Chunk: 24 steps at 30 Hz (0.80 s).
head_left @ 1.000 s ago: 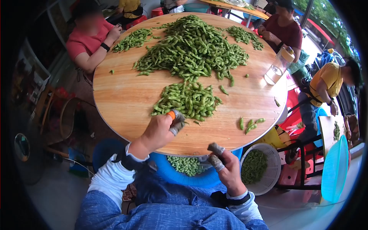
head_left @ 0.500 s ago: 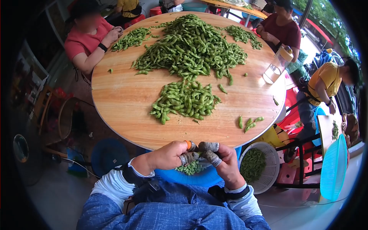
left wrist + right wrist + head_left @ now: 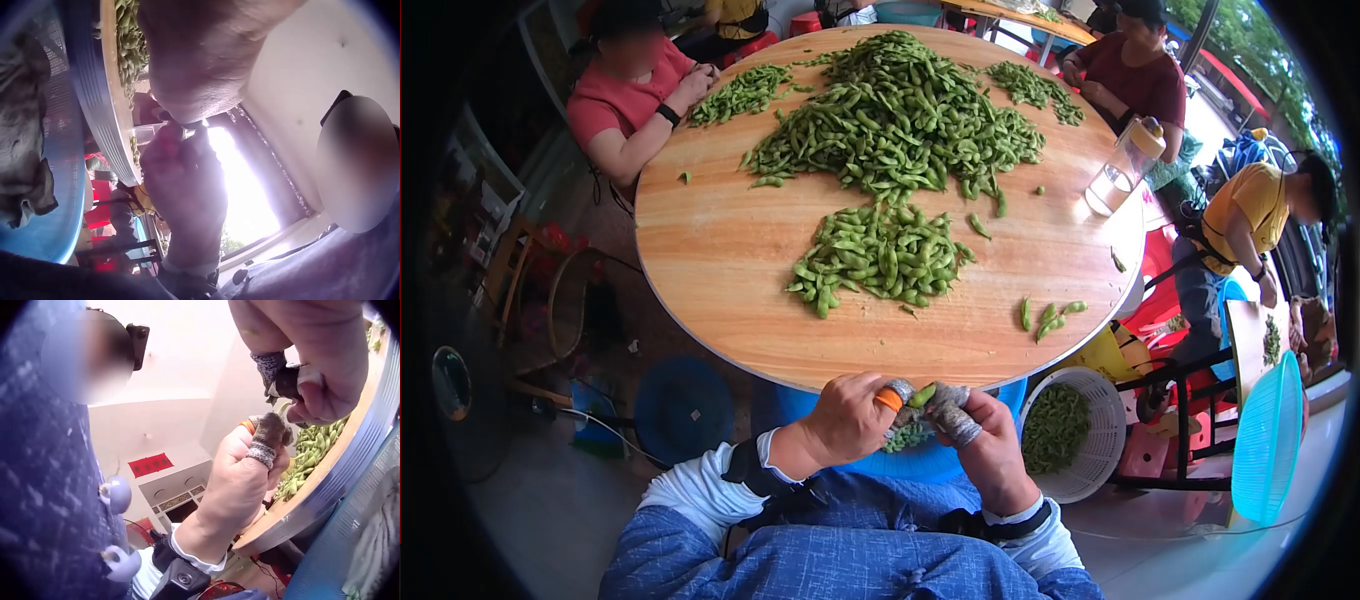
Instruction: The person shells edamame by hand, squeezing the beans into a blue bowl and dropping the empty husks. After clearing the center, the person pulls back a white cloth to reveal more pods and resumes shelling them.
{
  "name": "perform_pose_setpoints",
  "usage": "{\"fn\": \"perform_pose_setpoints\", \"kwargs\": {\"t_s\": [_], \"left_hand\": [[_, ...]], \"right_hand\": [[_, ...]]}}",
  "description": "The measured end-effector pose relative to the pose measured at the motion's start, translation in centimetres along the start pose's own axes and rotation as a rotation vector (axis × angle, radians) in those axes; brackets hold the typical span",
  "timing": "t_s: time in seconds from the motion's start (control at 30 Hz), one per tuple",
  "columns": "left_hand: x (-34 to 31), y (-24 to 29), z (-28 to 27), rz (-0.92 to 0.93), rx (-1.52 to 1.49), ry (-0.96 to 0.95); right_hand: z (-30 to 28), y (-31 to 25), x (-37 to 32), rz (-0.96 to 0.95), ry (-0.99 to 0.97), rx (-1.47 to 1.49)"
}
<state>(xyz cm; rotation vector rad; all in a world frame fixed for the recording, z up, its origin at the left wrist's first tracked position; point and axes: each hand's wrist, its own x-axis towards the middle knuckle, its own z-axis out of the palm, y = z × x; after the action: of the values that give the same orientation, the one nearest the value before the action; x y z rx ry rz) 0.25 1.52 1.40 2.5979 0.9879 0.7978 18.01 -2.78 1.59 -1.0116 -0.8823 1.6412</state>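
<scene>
Just in front of the near table edge, a green soybean pod (image 3: 922, 396) is pinched between the fingertips of both hands. My left hand (image 3: 840, 418) holds it from the left, wearing grey fingertip covers and an orange band. From the other side my right hand (image 3: 992, 445), with similar worn covers on thumb and finger, grips the pod. Below them is a blue basin (image 3: 900, 464) with shelled green beans (image 3: 908, 437) partly hidden by the hands. A small heap of pods (image 3: 880, 255) lies on the round wooden table (image 3: 740, 300). In the right wrist view the covered fingertips meet closely.
A large mound of pods (image 3: 910, 120) covers the table's middle. A few loose pods (image 3: 1052, 320) and a clear bottle (image 3: 1115, 175) stand on the right. A white basket (image 3: 1100, 440) beside me holds pods or husks. Other people (image 3: 628, 110) sit around the table.
My left hand has come back from the small pod heap to meet my right hand, which moved slightly down. The pod now shows between their fingertips.
</scene>
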Motion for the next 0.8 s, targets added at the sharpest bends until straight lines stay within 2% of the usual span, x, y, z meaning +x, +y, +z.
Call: {"fn": "perform_pose_setpoints", "kwargs": {"t_s": [0.03,0.13,0.37,0.57,0.77,0.8], "left_hand": [[0.1,0.1,0.1,0.021,0.016,0.018],[-0.1,-0.1,0.5,0.039,0.023,0.05],[-0.3,0.3,0.1,-0.032,-0.021,0.034],[-0.6,-0.2,0.7,0.081,-0.001,0.069],[-1.6,-0.9,1.5,0.015,-0.059,-0.065],[-1.5,-0.7,1.6,0.004,-0.139,-0.004]], "right_hand": [[-0.1,0.2,0.0,0.011,-0.032,-0.022],[0.8,-0.3,-0.1,0.037,0.037,-0.007],[1.0,-0.1,-0.1,0.051,0.047,-0.015],[0.6,0.5,0.0,0.011,-0.006,-0.029],[0.7,1.9,0.7,0.008,0.003,-0.031],[0.7,1.9,0.7,0.003,-0.003,0.004]]}}
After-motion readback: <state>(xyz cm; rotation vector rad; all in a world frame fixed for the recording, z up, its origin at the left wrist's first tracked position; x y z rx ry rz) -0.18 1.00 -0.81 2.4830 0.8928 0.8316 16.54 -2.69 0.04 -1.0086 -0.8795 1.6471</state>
